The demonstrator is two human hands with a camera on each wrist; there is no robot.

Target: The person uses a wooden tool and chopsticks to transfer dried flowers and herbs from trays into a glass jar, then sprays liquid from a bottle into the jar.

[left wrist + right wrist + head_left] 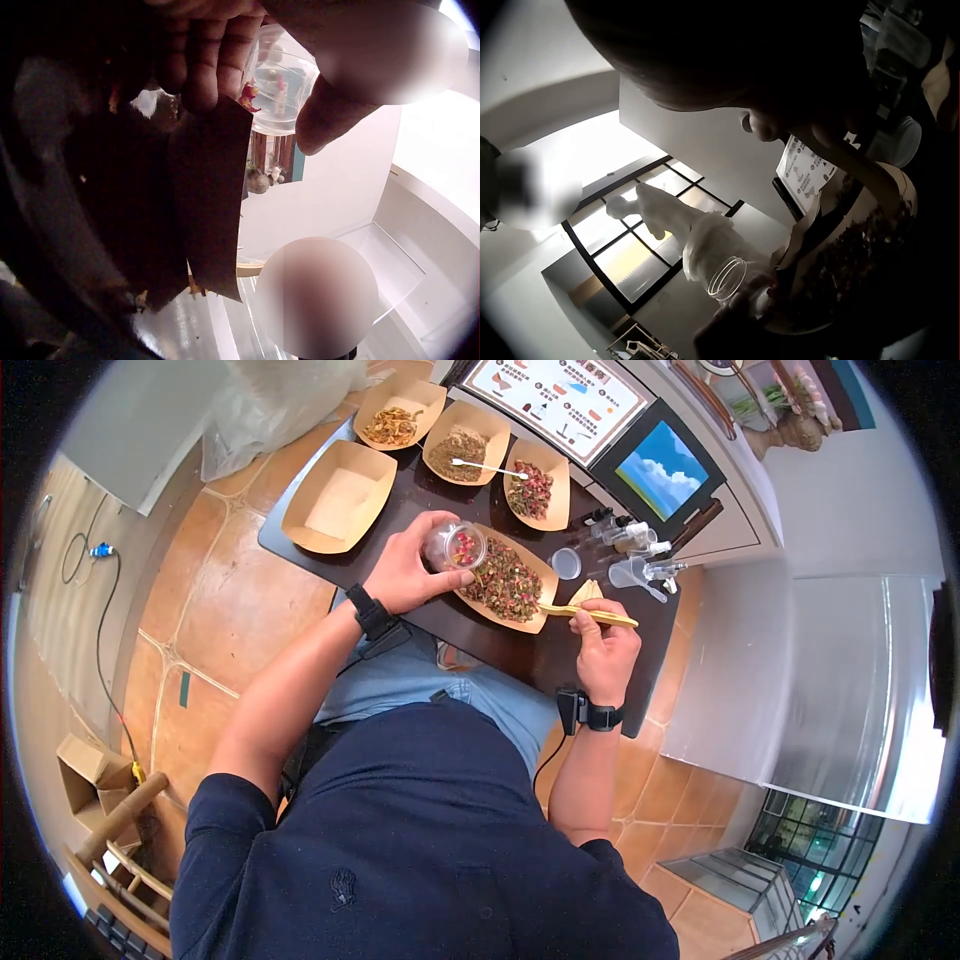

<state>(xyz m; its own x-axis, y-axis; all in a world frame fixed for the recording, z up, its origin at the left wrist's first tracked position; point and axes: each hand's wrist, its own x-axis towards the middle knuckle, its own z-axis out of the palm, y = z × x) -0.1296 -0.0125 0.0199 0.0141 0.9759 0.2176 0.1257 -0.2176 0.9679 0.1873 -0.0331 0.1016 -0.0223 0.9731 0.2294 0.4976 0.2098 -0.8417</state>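
My left hand (405, 570) grips a small clear plastic jar (455, 548) with red and green dried bits in it, its open mouth facing up. Below and beside the jar, a paper tray (549, 575) holds a mix of chopped dried herbs and petals (503, 588). The right hand (608, 655) pinches a golden spoon (605, 618), whose far end reaches the mix at the tray's right end. In the left wrist view, thumb and fingers flank the jar (289, 90). The right wrist view is dark, with the jar's threaded rim (727, 277) beside the mix.
Paper trays line the table's back: dried yellow pieces (393, 426), brown herbs (458, 455) under a white spoon (485, 467), and reddish buds (532, 492). A bare-bottomed tray (335, 500) stands left. A round lid (566, 563), small bottles (625, 532) and a screen (665, 468) lie right.
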